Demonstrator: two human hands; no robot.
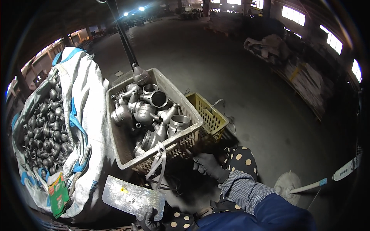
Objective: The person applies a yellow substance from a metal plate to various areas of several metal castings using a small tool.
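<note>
My left hand [149,221], in a dark glove, is closed on the lower edge of a flat, scuffed metal plate [135,197]. My right hand [210,166], gloved in grey, is beside the near right corner of a pale plastic crate [120,156]; its fingers are curled, and whatever they may hold is hidden. Grey metal castings [145,114] with round openings and narrow necks fill the crate in a loose heap. A pale strap [158,163] hangs from the crate's near rim, just above the plate.
At left stands a big white woven sack [90,111] of smaller castings [44,134], with a green packet [58,196] on its edge. A yellow crate [210,115] sits behind the pale one. A dark pole [125,42] slants down to it. Right is a round stand base [288,186].
</note>
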